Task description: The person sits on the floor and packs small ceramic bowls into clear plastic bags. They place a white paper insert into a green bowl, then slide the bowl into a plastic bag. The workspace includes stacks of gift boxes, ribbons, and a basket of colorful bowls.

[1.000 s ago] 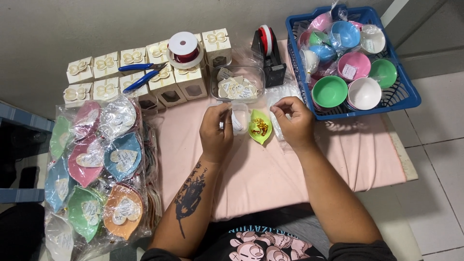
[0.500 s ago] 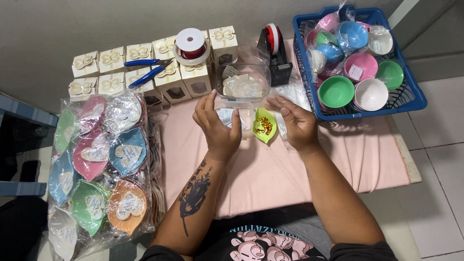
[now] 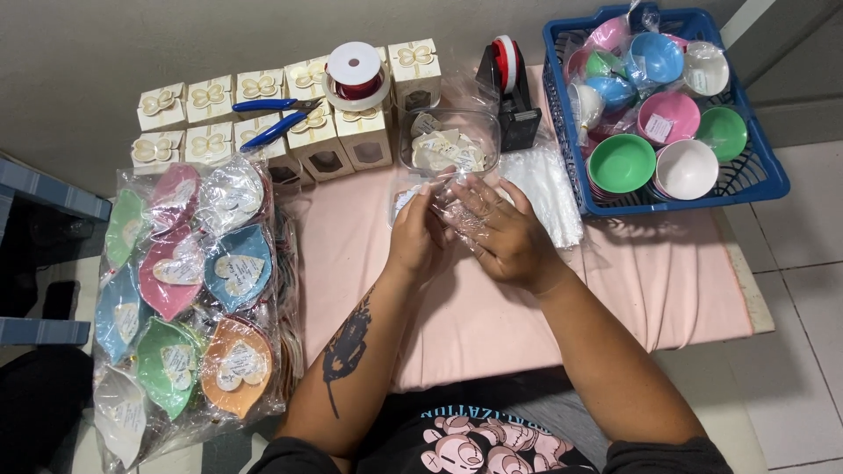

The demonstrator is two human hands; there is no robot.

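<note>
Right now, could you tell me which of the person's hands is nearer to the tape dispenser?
Right. The right hand lies just below the tape dispenser, slightly to its left, on the clear bags; the left hand is farther left, below the clear tub.

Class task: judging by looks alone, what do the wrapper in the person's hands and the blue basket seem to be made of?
Wrapper: thin clear plastic film, glossy; it crinkles and shows the fingers through it. Blue basket: probably rigid moulded plastic, with a slotted wall and an even colour.
</note>
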